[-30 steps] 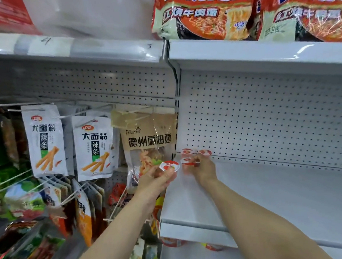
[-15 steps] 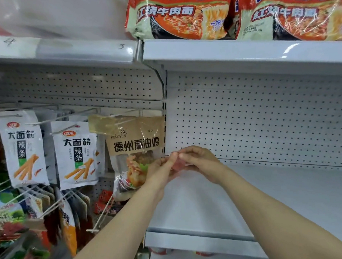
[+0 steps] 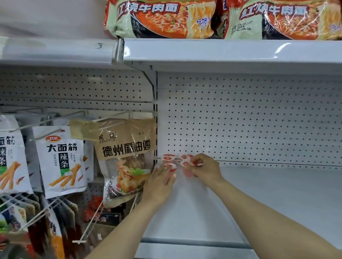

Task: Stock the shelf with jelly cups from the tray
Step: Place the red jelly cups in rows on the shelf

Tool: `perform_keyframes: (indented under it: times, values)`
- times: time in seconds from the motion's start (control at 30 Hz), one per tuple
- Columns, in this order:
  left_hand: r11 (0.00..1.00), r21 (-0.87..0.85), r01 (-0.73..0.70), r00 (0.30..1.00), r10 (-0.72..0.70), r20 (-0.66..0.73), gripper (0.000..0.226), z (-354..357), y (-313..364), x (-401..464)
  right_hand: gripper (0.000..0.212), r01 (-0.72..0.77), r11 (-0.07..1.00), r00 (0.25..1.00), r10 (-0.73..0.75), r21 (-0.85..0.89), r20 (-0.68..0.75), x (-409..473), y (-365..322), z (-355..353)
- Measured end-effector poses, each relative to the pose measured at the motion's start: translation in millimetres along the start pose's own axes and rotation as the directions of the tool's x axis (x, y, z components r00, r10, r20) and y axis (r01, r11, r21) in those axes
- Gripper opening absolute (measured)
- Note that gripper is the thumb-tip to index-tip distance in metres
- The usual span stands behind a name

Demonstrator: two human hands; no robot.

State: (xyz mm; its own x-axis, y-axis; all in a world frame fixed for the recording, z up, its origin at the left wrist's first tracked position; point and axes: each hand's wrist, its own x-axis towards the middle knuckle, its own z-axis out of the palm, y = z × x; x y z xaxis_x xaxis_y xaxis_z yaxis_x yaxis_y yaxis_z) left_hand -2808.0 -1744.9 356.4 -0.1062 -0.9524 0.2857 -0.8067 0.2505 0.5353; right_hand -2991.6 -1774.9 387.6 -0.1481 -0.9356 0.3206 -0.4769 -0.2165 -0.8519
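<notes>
Jelly cups (image 3: 168,158): small red-lidded plastic pots, back-left corner of white shelf (image 3: 268,193). Probably light, slick; pinch by rim. Left hand (image 3: 159,186) fingers extended against one; right hand (image 3: 205,170) pinches another.

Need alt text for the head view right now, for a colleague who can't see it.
Both hands reach to the back left corner of a white shelf, the left hand and right hand setting down jelly cups against the pegboard. Noodle packs sit on the shelf above; snack bags hang on hooks at left.
</notes>
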Motion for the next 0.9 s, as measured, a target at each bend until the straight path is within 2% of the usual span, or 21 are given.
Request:
perform_keyframes:
  times: [0.27,0.43,0.6,0.7,0.77,0.9]
  values:
    - [1.0,0.007,-0.02,1.0,0.02,0.009,0.053,1.9,-5.6,-1.8,0.027,-0.072,0.993,0.997,0.072,-0.098,-0.006,2.4,9.4,15.3]
    - [1.0,0.017,-0.018,0.999,0.017,0.034,0.056,1.1,-3.5,-0.9,0.024,-0.06,0.98,0.998,0.059,-0.188,-0.01,0.0,6.3,18.7]
    - [1.0,0.01,-0.023,1.0,0.023,-0.006,0.057,-9.1,-3.0,1.6,0.045,-0.006,0.928,0.999,0.018,-0.372,0.03,-7.7,-13.8,11.7]
    - [0.995,-0.099,-0.018,0.995,0.008,-0.095,0.052,-30.1,-1.5,-7.7,0.049,0.035,0.884,0.998,-0.011,-0.466,0.054,-19.0,-40.5,3.5]
    - [0.991,-0.134,-0.011,0.989,-0.009,-0.15,0.053,-46.1,-6.5,-17.9,0.051,0.107,0.842,0.993,-0.062,-0.529,0.102,-30.9,-63.6,1.0]
    - [0.996,-0.09,-0.02,0.971,-0.003,-0.238,0.055,-83.7,-20.0,-56.8,0.059,0.268,0.77,0.957,-0.146,-0.579,0.249,-66.1,-105.7,12.8]
